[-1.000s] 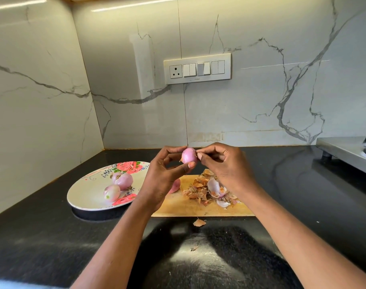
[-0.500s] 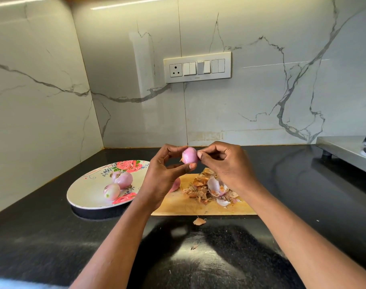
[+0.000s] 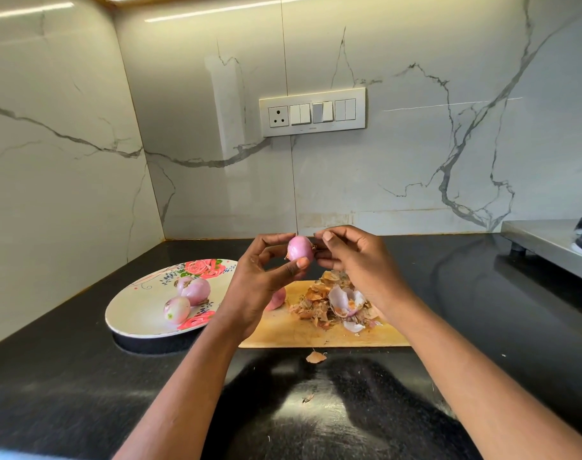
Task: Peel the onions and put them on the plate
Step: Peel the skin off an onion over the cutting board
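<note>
A small pink onion (image 3: 300,248) was held above the cutting board (image 3: 319,336) by the left hand (image 3: 259,287), pinched between thumb and fingers, while its tip was gripped by the right hand (image 3: 356,263). Two peeled onions (image 3: 186,298) were seen on the floral plate (image 3: 133,313).

Two glossy white marble-look walls (image 3: 415,167) with grey veins meet in a corner at the left. On the back wall sits a cream switch plate (image 3: 312,111) with one socket and several rocker switches. Strips of light (image 3: 233,8) reflect along the top of the tiles. Below runs a polished black surface (image 3: 465,310), mirroring the light. At the far right stands a raised steel platform (image 3: 548,242) on short legs, perhaps a stove.
</note>
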Action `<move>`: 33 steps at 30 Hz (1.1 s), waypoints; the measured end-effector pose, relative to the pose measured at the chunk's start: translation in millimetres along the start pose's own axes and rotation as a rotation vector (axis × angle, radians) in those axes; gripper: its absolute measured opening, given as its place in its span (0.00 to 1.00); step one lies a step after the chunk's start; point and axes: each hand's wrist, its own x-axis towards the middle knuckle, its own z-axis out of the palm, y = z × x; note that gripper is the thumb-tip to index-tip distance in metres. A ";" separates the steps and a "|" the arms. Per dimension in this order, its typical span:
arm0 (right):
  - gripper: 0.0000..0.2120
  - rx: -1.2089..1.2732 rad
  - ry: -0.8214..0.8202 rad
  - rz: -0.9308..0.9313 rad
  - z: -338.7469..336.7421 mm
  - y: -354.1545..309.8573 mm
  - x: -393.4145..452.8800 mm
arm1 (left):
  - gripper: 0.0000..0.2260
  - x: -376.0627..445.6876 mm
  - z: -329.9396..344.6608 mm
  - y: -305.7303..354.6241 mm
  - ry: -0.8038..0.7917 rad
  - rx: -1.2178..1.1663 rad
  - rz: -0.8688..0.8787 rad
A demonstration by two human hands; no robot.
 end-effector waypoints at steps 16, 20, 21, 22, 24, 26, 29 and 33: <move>0.09 -0.328 -0.017 -0.166 -2.2 2.6 -2.4 | 0.21 -0.8 3.4 3.2 -0.043 -0.083 -0.073; 0.08 -0.384 0.014 -0.224 -2.7 3.5 -3.3 | 0.22 -1.3 2.5 2.1 -0.047 0.003 -0.038; 0.07 -0.377 0.019 -0.225 -3.3 3.4 -3.6 | 0.22 -1.5 2.2 1.9 -0.045 0.015 -0.037; 0.06 -0.382 0.022 -0.228 -3.6 2.9 -4.0 | 0.22 -1.5 2.0 1.7 -0.043 0.025 -0.033; 0.05 -0.431 0.036 -0.251 -3.6 2.3 -4.8 | 0.22 -1.6 1.8 0.8 -0.034 0.052 -0.020; 0.04 -0.480 0.066 -0.281 -2.2 2.7 -5.7 | 0.22 -1.5 1.9 -0.2 -0.026 0.090 -0.007; 0.04 -0.532 0.122 -0.308 1.7 3.8 -6.9 | 0.21 -2.3 4.5 -0.2 -0.025 0.143 -0.004; 0.04 -0.452 0.180 -0.199 2.2 1.5 -6.9 | 0.22 -1.9 4.2 -0.6 -0.043 0.105 -0.037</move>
